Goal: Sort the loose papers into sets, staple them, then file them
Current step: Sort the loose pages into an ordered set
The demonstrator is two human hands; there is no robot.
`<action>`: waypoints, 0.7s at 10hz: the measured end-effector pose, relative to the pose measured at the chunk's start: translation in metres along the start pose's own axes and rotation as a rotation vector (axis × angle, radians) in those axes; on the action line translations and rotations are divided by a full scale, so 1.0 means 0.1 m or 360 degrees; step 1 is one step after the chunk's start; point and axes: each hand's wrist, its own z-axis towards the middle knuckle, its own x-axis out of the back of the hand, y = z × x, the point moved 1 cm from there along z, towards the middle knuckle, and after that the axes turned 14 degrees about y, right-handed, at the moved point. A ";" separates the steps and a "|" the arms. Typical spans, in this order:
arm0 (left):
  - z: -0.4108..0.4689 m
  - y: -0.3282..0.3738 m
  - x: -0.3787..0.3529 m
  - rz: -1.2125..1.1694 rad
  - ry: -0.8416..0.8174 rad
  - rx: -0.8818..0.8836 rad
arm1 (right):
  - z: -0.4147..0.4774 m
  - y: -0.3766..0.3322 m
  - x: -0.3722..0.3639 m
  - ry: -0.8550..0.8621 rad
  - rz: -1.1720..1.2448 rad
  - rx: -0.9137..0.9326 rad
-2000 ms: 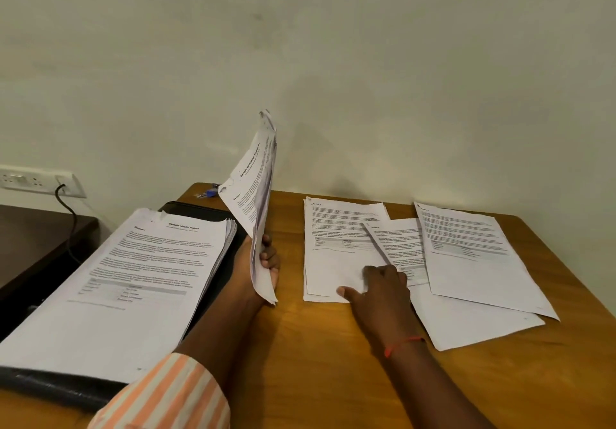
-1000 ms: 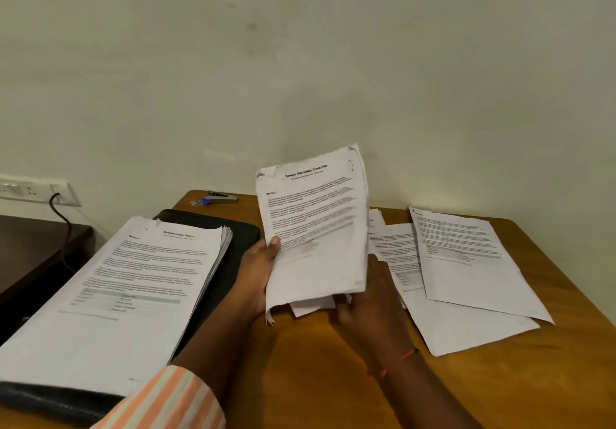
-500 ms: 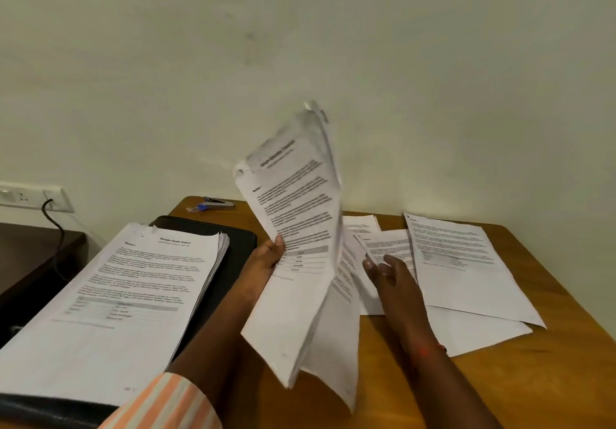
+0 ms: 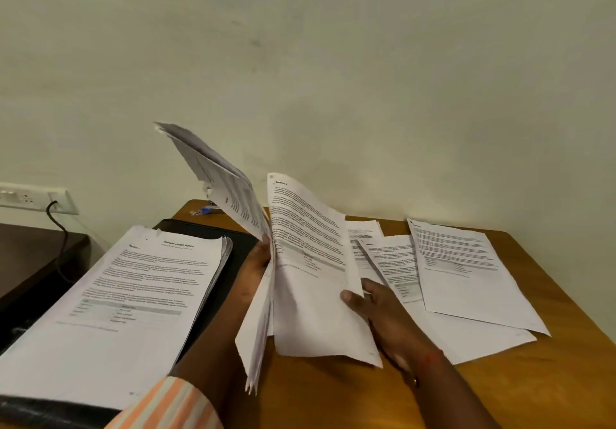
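Left hand (image 4: 258,262) grips a bundle of papers (image 4: 233,205) at its middle, held upright over the wooden table (image 4: 500,392) with the top pages flopping back to the left. The right hand (image 4: 376,308) pinches one printed sheet (image 4: 310,262) at its right edge, thumb on the front, spread open beside the bundle like a book page. Just right of it, loose sheets (image 4: 460,268) lie flat and overlapping on the wood; to the left a thick stack (image 4: 133,295) sits on a black folder (image 4: 233,255) — and a blue stapler (image 4: 206,210) peeks out at the far edge, partly hidden behind the bundle.
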 end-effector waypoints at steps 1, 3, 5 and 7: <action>-0.17 0.02 -0.12 -0.0320 0.0031 0.0088 | 0.08 0.00 0.06 0.0409 -0.0077 0.0238; -0.17 -0.05 -0.09 -0.0453 0.0138 0.0086 | 0.15 0.01 0.23 0.0904 -0.0056 0.0386; -0.11 -0.05 -0.06 -0.0439 0.0217 0.0065 | 0.15 0.00 0.26 0.0983 -0.0013 0.0423; -0.09 -0.06 -0.05 -0.0148 0.0324 -0.0096 | 0.16 0.00 0.27 0.0959 -0.0060 0.0465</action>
